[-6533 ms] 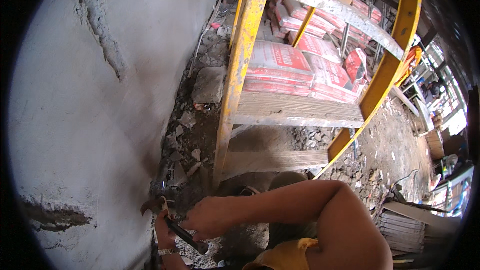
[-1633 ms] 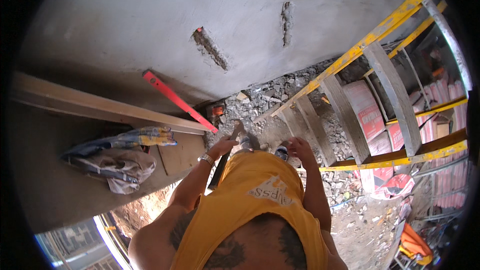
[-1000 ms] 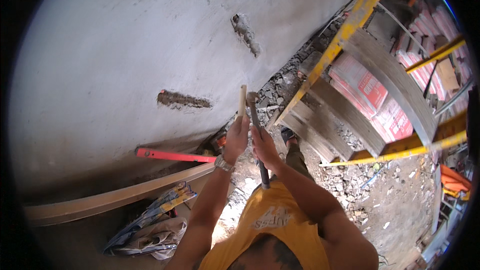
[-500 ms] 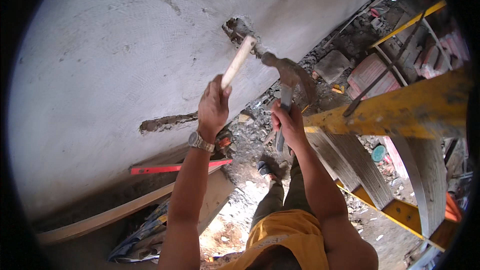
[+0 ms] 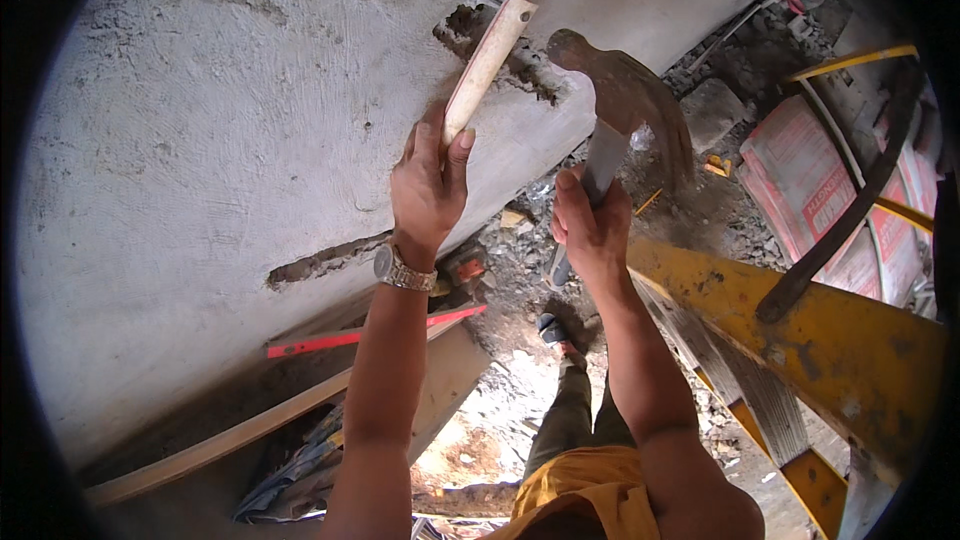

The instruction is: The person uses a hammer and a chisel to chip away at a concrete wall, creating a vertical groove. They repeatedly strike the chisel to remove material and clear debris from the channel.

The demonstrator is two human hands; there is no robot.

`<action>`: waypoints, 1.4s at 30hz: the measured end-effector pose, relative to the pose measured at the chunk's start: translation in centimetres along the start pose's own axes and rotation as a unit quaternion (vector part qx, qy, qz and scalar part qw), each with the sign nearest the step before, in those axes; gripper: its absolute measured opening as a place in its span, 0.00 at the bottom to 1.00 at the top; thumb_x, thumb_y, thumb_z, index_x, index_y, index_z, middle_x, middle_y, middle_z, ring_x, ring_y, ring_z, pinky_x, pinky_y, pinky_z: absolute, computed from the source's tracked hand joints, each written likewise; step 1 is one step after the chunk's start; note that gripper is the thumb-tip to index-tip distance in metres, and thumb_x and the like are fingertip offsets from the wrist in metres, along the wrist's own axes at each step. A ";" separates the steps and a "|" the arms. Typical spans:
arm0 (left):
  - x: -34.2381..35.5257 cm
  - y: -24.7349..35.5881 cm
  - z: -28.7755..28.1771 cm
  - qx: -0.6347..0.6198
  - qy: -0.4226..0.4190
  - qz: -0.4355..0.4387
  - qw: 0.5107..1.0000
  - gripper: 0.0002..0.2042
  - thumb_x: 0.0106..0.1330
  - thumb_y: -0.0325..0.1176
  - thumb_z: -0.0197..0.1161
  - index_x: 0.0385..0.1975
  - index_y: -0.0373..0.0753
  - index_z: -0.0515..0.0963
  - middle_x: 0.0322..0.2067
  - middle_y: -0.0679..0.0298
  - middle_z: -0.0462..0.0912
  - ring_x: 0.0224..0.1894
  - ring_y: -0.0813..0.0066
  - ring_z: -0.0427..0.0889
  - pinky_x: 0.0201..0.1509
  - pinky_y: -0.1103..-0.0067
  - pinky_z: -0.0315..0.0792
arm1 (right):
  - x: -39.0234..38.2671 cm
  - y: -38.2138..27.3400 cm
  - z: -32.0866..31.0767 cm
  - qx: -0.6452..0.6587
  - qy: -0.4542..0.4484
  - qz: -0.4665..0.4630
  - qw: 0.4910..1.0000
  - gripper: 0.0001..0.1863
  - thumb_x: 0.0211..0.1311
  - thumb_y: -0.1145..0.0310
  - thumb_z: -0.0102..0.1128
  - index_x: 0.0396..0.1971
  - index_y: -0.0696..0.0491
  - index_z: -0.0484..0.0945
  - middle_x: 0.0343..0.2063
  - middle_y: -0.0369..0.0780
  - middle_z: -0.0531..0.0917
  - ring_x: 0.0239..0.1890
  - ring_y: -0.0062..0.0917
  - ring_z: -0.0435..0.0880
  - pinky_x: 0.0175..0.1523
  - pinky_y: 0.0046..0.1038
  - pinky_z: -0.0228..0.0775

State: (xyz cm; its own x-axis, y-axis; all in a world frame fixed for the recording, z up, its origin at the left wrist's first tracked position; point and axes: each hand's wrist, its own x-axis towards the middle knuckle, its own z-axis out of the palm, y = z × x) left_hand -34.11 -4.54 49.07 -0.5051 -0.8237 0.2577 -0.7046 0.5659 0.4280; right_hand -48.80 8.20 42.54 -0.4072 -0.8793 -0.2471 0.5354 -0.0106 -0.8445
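Observation:
My left hand (image 5: 430, 190), a watch on its wrist, is closed around a pale flat bar (image 5: 488, 65) with a small hole near its upper end. That end overlaps a rough, chipped-out cavity (image 5: 460, 28) in the grey plastered wall (image 5: 200, 140). Whether the bar touches the wall I cannot tell. To the right, my right hand (image 5: 598, 225) grips a claw hammer (image 5: 625, 90) by its grey handle. Its rounded face is turned toward the cavity and the claw curves off to the right. A gap separates the hammer head from the bar.
Lower on the wall runs a chipped groove (image 5: 330, 262). Below it are a red level (image 5: 375, 330) and wooden boards (image 5: 220, 437). Rubble (image 5: 520, 240) covers the ground along the wall. At right stand a yellow-and-wood structure (image 5: 800, 340) and printed sacks (image 5: 800, 185).
The hammer head and the bar appear larger and nearer in my view. The bar's upper end sits higher in the picture. Both hands keep their hold, and my viewpoint has shifted.

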 end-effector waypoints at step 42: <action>-2.2 0.0 3.7 -0.030 0.029 0.013 0.999 0.19 0.75 0.36 0.61 0.60 0.36 0.71 0.24 0.57 0.76 0.21 0.72 0.71 0.26 0.75 0.68 | 1.4 3.8 1.9 0.093 0.102 -0.011 0.990 0.21 0.72 0.67 0.61 0.16 0.53 0.71 0.12 0.28 0.70 0.15 0.11 0.65 0.20 0.24 0.53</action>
State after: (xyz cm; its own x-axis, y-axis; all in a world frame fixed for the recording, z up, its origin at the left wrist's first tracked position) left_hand -34.87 -2.64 45.30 -0.4927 -0.8099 0.3182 -0.6589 0.5861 0.4715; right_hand -45.97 6.02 39.90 -0.5512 -0.7633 -0.3369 0.6437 -0.1321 -0.7538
